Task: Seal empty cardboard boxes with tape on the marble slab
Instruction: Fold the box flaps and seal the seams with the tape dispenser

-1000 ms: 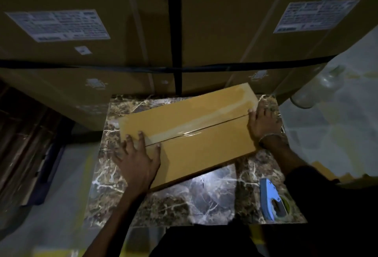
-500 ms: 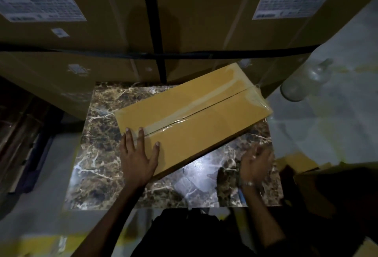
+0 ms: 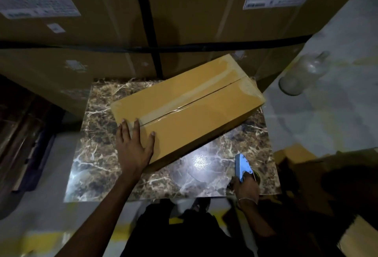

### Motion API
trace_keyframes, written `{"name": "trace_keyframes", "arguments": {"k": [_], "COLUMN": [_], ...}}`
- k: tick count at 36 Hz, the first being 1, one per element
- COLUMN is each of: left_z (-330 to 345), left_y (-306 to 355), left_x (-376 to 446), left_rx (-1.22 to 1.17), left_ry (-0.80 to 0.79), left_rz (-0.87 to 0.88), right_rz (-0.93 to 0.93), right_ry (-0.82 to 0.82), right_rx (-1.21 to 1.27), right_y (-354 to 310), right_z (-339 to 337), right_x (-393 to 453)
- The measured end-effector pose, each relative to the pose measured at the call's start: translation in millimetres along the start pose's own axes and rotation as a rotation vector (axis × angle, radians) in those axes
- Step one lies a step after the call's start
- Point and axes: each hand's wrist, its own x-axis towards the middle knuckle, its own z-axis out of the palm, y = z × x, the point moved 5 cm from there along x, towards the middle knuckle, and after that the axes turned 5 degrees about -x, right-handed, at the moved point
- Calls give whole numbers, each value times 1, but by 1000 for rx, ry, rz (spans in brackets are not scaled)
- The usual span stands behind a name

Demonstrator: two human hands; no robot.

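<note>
Right hand (image 3: 245, 185) has left the box's far end & dropped to the slab's near right corner, fingers now curled round the blue tape gun (image 3: 242, 165). Left hand (image 3: 134, 146) still flat on the box (image 3: 190, 109) near-left corner, fingers spread, pressing not gripping. Box sits askew on the marble slab (image 3: 98, 164), clear tape already along the top seam, far-right end overhanging the slab edge.

Risks: w/ only one flat hand holding, a tape pull could swing or slide the box on polished marble; overhang could tip it; wrinkled tape at the right end may lift.

Around: big strapped cartons (image 3: 194, 21) tight behind, little room to turn. Glass bottle (image 3: 302, 74) lying on floor to the right, could get knocked.
</note>
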Motion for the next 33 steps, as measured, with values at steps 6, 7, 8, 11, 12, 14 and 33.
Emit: {"name": "trace_keyframes", "arguments": {"k": [6,7,8,11,12,14,33], "left_z": [0,2,2,-3,-11,-24,-89], "left_y": [-5,-6,-8,-6,0,14,-18], "left_x": [2,2,2,5,7,9,40], "left_rx": [0,-2,-8,-74,-90,-271,-1314], "left_ry": [-21,-33,-58,-146,-147,-195,-1204], "left_rz": [2,-10,-41,-78,-14,101,-667], "right_rz": [31,31,39,-45,-100,-192,-431], "right_ry": [-120,-131,-140,-292,-381,-523,-826], "right_rx": [70,156,276,588,647,679,771], "right_y": [-3,-12,-24,-73,-92,-127,-307], "right_z": [-22,-34,-49,-100,-116,-141,-94], "right_x": [12,9,3,-30,-43,-70,-158]}}
